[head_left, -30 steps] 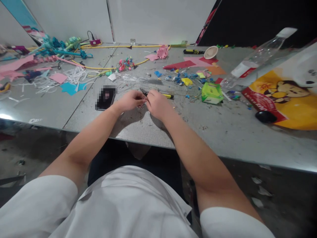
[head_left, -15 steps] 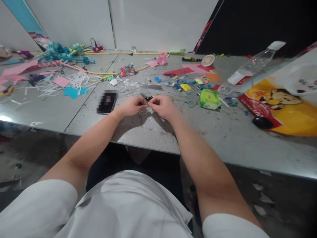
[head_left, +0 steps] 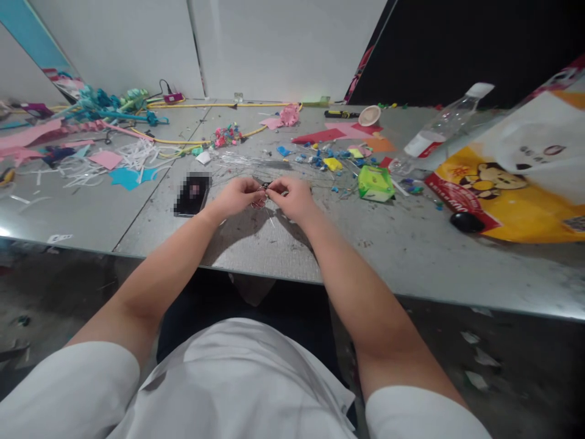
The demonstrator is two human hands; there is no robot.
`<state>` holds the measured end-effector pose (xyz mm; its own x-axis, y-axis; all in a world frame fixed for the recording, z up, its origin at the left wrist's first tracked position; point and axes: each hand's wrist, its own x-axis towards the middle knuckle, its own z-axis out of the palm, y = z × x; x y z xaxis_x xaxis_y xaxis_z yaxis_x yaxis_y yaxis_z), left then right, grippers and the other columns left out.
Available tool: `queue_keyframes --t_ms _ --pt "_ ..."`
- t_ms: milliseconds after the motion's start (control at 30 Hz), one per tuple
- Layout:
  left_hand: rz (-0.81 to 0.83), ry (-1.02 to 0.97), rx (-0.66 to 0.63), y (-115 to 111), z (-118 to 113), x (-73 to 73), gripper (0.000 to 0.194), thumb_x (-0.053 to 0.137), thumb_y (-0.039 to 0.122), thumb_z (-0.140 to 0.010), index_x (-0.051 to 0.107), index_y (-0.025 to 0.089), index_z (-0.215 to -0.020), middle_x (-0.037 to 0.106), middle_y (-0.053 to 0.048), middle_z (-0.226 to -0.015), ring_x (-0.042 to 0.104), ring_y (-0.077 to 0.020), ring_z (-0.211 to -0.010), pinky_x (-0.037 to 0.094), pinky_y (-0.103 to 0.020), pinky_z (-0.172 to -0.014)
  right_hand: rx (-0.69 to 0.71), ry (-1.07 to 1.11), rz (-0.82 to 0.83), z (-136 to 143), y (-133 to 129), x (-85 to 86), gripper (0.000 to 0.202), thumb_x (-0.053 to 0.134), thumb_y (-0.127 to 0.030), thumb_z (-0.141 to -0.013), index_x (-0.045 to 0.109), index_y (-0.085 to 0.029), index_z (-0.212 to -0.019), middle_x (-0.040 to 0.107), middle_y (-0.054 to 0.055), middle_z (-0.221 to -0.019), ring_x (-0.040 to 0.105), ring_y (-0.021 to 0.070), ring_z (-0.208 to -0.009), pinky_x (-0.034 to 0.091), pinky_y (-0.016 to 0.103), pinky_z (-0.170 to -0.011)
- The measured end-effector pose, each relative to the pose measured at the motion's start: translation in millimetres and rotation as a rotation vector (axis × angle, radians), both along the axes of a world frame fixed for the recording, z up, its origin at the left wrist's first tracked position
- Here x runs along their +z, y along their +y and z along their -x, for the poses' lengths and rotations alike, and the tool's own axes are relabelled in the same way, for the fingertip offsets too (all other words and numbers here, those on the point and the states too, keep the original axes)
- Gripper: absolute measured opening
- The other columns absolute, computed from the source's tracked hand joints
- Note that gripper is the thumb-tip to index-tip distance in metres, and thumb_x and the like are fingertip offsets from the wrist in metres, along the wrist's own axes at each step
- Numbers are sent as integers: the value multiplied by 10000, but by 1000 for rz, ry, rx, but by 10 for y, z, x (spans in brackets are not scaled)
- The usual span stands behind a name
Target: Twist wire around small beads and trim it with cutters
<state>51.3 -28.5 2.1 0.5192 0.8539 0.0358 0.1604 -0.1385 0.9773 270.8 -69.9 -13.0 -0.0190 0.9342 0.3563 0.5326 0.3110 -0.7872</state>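
My left hand (head_left: pixel 239 196) and my right hand (head_left: pixel 291 196) meet close together above the table, both closed in a pinch. Between their fingertips is a thin bent wire (head_left: pixel 259 203) with loops hanging below the left fingers and ends pointing down. Its exact shape is too small to make out. Just behind the fingertips lies a dark tool (head_left: pixel 265 185), mostly hidden by my hands. Straight thin wires (head_left: pixel 249 160) lie in a bundle beyond it. A phone with a blurred screen (head_left: pixel 192 194) rests left of my left hand.
On the right are a green packet (head_left: pixel 375 184), a clear bottle (head_left: pixel 443 131), a yellow bag (head_left: pixel 484 192) and a black oval object (head_left: pixel 467 222). Blue and yellow bits (head_left: pixel 333 163) lie behind. White paper strips (head_left: pixel 137 151) and a blue paper piece (head_left: pixel 132 177) are at left.
The camera view has shifted slightly, moving the table items a little to the left. Both hands stay pinched together on the wire, whose hanging loops have turned slightly.
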Motion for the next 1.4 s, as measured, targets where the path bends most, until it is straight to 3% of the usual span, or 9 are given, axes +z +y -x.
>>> queue_keyframes --t_ms 167,400,500,667,900,1167,1300,1400 --pt "-61 53 -11 26 24 -23 226 938 203 -1030 842 207 -825 843 -59 -805 763 -177 -717 635 -320 -765 9 -12 9 18 -28 27 157 872 -179 -1027 820 -244 -894 921 98 -1014 770 267 -946 606 416 -961" --pt "-49 63 21 -11 4 26 221 992 227 -1007 828 215 -859 851 -34 -809 783 -174 -724 640 -303 -751 1 1 13 35 -2 -14 152 870 -221 -1032 778 -257 -916 912 95 -1027 770 264 -943 614 427 -962" --pt "-33 55 20 -32 -4 50 244 1008 257 -1023 815 212 -881 849 -33 -817 787 -174 -738 669 -309 -779 0 50 -12 25 0 -58 117 877 -257 -1031 763 -281 -1039 912 91 -1089 781 268 -968 637 433 -955" --pt "4 30 -9 -53 -5 73 252 994 218 -1042 807 209 -874 837 -35 -815 807 -178 -776 683 -312 -818 26 98 -57 16 -30 -103 296 882 -285 -1029 734 -314 -1283 898 72 -1167 805 260 -1026 657 416 -932" --pt "75 -21 -56 -52 6 99 267 915 149 -1075 810 202 -836 820 -31 -799 794 -163 -751 666 -307 -807 10 110 -50 55 -21 -105 271 873 -277 -1033 708 -327 -1242 876 34 -1092 804 245 -996 676 415 -967" --pt "20 60 -17 -6 17 60 234 949 192 -1063 797 203 -885 839 -38 -831 833 -202 -802 717 -362 -878 48 248 7 91 95 -197 281 888 -259 -1045 675 -317 -1219 817 0 -1043 786 226 -972 657 398 -982" --pt "-43 113 47 68 4 -25 196 880 189 -1090 781 221 -924 850 -44 -874 834 -219 -813 723 -384 -867 -33 25 25 -2 68 -110 227 857 -349 -1141 765 -288 -1339 841 100 -1292 798 285 -1158 661 477 -1145" --pt "-102 129 110 153 -2 -99 193 844 165 -1079 766 236 -918 809 -28 -822 811 -212 -774 691 -355 -808 -224 -363 122 -165 -23 -8 420 939 -473 -1111 824 -221 -1426 770 232 -1581 709 438 -1522 584 612 -1336"
